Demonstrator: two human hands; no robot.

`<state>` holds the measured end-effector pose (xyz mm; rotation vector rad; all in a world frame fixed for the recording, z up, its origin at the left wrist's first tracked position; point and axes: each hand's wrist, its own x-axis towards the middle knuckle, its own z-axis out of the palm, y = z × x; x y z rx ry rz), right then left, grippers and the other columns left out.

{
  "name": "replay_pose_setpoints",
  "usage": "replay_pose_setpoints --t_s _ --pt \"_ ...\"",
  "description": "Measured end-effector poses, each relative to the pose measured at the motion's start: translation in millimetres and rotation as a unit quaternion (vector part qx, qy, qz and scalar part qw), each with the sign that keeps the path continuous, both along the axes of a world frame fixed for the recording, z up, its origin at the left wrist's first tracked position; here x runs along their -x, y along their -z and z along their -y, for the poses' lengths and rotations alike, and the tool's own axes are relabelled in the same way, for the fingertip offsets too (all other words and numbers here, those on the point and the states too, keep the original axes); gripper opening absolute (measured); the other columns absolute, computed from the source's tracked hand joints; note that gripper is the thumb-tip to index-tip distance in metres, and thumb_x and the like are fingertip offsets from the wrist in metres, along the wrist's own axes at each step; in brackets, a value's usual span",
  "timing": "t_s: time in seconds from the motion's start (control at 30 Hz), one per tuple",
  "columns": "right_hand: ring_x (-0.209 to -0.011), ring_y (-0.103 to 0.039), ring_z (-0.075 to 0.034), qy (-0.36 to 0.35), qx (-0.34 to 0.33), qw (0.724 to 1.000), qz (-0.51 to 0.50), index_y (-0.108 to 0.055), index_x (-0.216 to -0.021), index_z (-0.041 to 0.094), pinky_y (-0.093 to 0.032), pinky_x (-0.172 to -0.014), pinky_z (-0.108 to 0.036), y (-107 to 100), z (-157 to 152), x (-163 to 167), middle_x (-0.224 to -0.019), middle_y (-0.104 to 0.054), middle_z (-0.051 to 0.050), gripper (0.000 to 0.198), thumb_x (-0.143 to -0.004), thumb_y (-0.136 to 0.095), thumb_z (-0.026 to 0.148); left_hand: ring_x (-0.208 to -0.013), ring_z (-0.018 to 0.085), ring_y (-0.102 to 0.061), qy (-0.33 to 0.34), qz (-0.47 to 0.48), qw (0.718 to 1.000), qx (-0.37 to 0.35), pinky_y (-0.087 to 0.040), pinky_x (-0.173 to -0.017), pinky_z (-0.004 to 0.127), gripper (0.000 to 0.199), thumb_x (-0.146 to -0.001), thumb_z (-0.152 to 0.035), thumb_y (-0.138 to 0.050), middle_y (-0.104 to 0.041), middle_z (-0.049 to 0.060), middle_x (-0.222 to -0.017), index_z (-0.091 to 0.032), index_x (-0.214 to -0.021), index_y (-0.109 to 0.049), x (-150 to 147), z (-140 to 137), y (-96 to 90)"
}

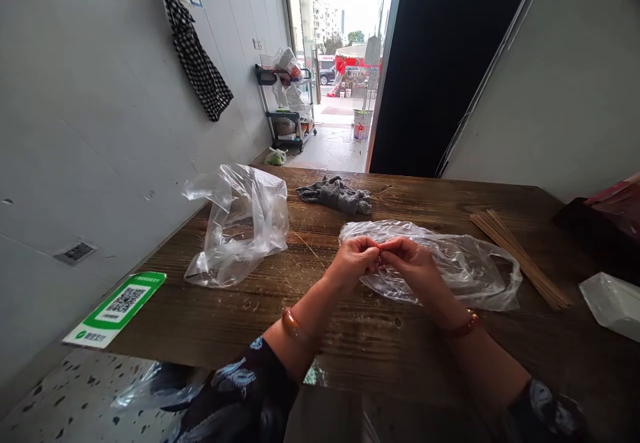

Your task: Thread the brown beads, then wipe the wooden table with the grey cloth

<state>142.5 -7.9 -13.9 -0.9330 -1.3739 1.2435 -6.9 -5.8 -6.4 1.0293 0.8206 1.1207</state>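
Observation:
Both my hands meet above the middle of the wooden table (360,343), their fingertips pinched together. My left hand (356,259) is closed, thumb against finger. Closed in the same way, my right hand (410,259) touches it from the other side. Whatever sits between the fingertips is too small to make out. Just behind and beneath the hands lies a crumpled clear plastic bag (465,263). A thin strand (307,246) runs along the tabletop to the left of my left hand.
A second clear plastic bag (240,229) stands puffed up at the left. A grey cloth (335,194) lies at the back. Toward the right are a bundle of thin sticks (520,256) and a white box (613,304). A green QR-code card (117,309) is at the left edge.

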Motion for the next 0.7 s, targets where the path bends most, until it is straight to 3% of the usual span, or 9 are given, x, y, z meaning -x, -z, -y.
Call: replay_pose_setpoints --t_s 0.27,0.47,0.7 --pt "-0.065 -0.067 -0.017 0.01 0.032 0.999 -0.017 -0.071 -0.082 0.02 -0.057 -0.067 -0.032 -3.0 1.3 4.4 -0.074 -0.073 -0.001 0.031 -0.067 -0.083 0.045 -0.038 0.004 -0.039 -0.027 0.012 1.0 0.009 -0.027 -0.041 0.018 0.009 -0.062 -0.022 -0.061 -0.052 -0.006 -0.046 -0.017 -0.061 -0.054 -5.0 1.2 2.5" --pt "-0.066 -0.066 -0.016 -0.011 0.077 0.994 -0.08 -0.068 -0.086 0.021 -0.056 -0.068 -0.032 -4.5 0.0 3.5 -0.075 -0.072 -0.001 0.035 -0.067 -0.082 0.048 -0.042 0.004 -0.044 0.004 0.067 0.997 0.036 -0.03 -0.045 0.019 0.024 -0.065 -0.035 -0.071 -0.055 -0.004 -0.052 -0.014 -0.067 -0.06 -3.8 2.8 -4.1" --pt "-0.066 -0.066 -0.016 -0.016 0.049 0.997 -0.052 -0.067 -0.09 0.022 -0.056 -0.068 -0.033 -2.2 -0.5 1.6 -0.075 -0.071 0.0 0.034 -0.071 -0.079 0.047 -0.044 0.004 -0.045 0.028 0.089 0.994 0.052 -0.031 -0.047 0.018 0.034 -0.062 -0.04 -0.08 -0.054 -0.004 -0.052 -0.013 -0.07 -0.062 -2.0 1.2 -0.9"
